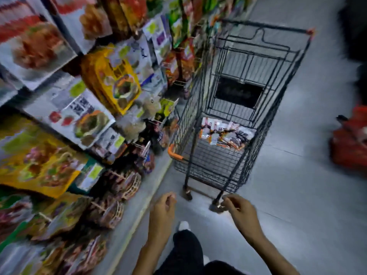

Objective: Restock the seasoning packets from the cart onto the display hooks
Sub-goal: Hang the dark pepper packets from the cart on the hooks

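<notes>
A black wire cart [276, 108] stands in the aisle ahead of me. Several seasoning packets [226, 134], white with orange and black print, lie in its basket at the near end. Hanging packets [119, 84] fill the display hooks along the left. My left hand [163, 209] and my right hand [239, 210] hang in front of me just short of the cart's near wheels. Both have loosely curled fingers and hold nothing. The whole view is blurred by motion.
Rows of bagged goods [39, 159] cover the shelving on the left, down to floor level. A red object [349, 147] sits on the floor at the right edge. Grey floor [297, 195] lies open to the right of the cart. My dark trouser leg and white shoe [183, 226] show below.
</notes>
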